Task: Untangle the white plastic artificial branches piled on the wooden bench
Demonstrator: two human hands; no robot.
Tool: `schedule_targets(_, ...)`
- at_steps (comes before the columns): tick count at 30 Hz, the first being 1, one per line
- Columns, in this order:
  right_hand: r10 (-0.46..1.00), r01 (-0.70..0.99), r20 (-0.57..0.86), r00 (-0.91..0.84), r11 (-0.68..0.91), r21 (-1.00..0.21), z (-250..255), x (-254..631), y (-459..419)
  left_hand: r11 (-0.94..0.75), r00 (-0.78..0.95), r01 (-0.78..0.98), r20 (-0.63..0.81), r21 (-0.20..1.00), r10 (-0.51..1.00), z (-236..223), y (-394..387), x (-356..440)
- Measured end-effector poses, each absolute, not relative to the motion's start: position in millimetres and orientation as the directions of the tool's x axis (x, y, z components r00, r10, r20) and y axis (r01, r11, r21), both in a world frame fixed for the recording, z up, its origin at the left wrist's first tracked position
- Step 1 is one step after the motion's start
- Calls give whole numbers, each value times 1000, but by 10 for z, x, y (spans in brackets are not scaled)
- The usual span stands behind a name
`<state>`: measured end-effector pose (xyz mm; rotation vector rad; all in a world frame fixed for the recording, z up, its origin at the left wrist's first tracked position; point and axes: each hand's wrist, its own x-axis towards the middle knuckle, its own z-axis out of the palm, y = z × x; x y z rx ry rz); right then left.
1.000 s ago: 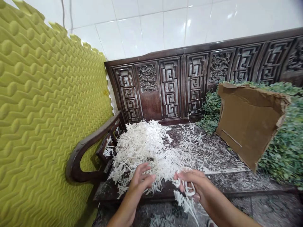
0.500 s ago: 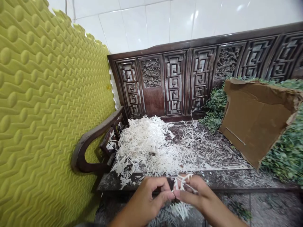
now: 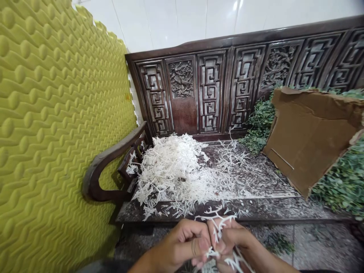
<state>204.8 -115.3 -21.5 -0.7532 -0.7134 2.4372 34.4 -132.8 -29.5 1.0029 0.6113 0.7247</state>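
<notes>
At the bottom of the view, in front of the bench edge, my left hand [image 3: 189,242] and my right hand [image 3: 229,239] meet. Between their fingertips is a white plastic branch piece [image 3: 217,220] with thin forked twigs. My left thumb and fingers pinch one end of it. My right fingers are closed on its stem, with twigs sticking up above and hanging below the hand. Just beyond, on the bench seat, lies a big heap of white plastic sprigs [image 3: 173,167]. Looser bare white twigs [image 3: 231,157] are scattered to its right.
A dark carved wooden bench [image 3: 184,117] stands against white wall tiles [image 3: 190,19]. Its curved armrest [image 3: 98,174] and a yellow foam mat [image 3: 57,113] are at left. At right a cardboard piece [image 3: 309,140] leans on green artificial foliage [image 3: 338,185]. Green scraps [image 3: 278,242] lie on the floor.
My hands have moved slightly lower and closer together, still on the white branch piece, which has turned so more twigs show above. The camera view has shifted a little.
</notes>
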Motion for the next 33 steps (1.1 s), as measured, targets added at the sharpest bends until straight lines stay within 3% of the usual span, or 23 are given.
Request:
schedule_targets(5,601,-325,-306,-738,-715,-619,-230,2049,-1163,402,581,-326,-154,855,799,-284,-1361,372)
schedule_targets(11,648,-356,-235,-724,-643,-678,-328,2056,-1196,432,658,-359,-104,827,745,-333,-1341,405)
schedule_targets(17,668,-569,-82,-740,-686,-453,-299,2148,-1221,368,559,-633,74,681,826,-163,-1313,383)
schedule_targets(19,712,-604,-90,-697,-650,-461,-189,2202,-1170,312,501,-581,28,752,865,-116,-1271,324)
schedule_targets(22,761,-605,-153,-630,-605,-517,-26,2273,-1059,287,322,-419,-155,861,934,-161,-1164,215)
schedule_targets(26,801,-604,-188,-568,-561,-566,56,2313,-991,332,54,-260,-329,907,943,-296,-1050,111)
schedule_targets(33,772,-573,-199,-604,-594,-565,46,2295,-1077,400,104,-168,-387,901,916,-264,-1116,144)
